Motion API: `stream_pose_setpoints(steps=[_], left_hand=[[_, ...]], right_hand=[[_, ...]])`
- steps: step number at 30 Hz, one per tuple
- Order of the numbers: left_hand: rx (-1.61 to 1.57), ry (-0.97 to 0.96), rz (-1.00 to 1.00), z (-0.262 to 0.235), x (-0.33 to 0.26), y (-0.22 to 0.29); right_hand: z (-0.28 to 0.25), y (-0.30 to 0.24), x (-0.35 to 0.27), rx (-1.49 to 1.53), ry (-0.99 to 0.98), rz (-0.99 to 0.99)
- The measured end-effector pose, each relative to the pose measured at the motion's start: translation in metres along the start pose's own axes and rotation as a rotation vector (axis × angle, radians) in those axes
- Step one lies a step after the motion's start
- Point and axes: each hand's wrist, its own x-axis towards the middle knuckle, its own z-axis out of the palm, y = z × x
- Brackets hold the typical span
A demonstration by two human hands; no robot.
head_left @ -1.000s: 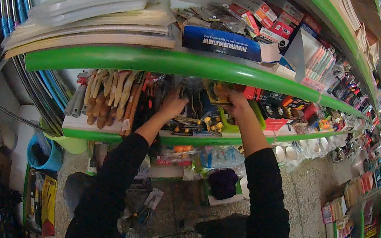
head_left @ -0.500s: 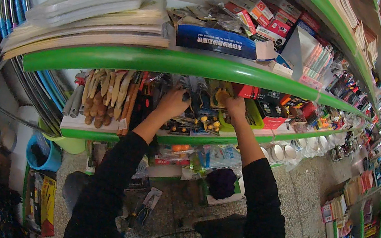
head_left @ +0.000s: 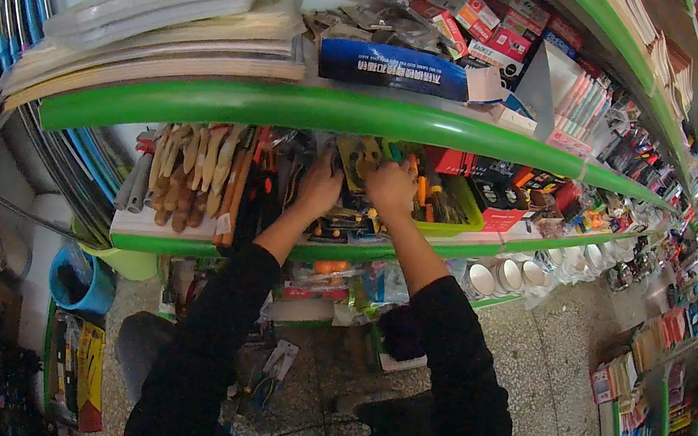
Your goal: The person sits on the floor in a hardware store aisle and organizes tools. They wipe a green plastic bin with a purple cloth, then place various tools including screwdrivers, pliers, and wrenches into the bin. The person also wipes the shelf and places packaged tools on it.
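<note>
Both my hands reach under the green-edged upper shelf, among hand tools on the shelf below. My right hand [head_left: 391, 188], fingers curled, is at the left end of a yellow-green tray [head_left: 463, 223] holding orange-and-black handled tools [head_left: 433, 203]. By its fingertips is a yellowish flat thing [head_left: 357, 160], its kind unclear; my right hand seems closed on it. My left hand [head_left: 320, 184] is just left of it, fingers bent over dark packaged tools and partly hidden in shadow. Yellow-and-black handled tools [head_left: 338, 227] lie below and between my wrists.
Wooden-handled brushes [head_left: 189, 177] stand to the left. The upper shelf's green edge [head_left: 338, 115] hangs just above my hands. Right of the tray sits a red-and-black box [head_left: 498, 208]; white cups [head_left: 507, 277] line the lower edge. A blue bucket [head_left: 82, 280] stands on the floor.
My right hand has moved left, from the tray's middle to its left end, and the yellowish thing has shifted left with it. The orange-handled tools are now uncovered. My left hand stays nearly in place.
</note>
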Motion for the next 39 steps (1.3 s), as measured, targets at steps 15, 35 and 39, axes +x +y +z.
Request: stream_pose_setpoints(steps=[15,35,39], left_hand=[[-0.035,0.056,0.677,-0.038,-0.243,-0.047],[-0.140,-0.661,-1.053,0.085,-0.504,-0.314],[-0.211,-0.617,-1.137,0.081,-0.509,-0.319]], right_hand=[[-0.028,0.015,-0.186,0.749,0.165,-0.351],[0.290,0.029,-0.560,1.128,-1.165,0.573],[0.302,0.007,-0.567,1.113,-1.116,0.610]])
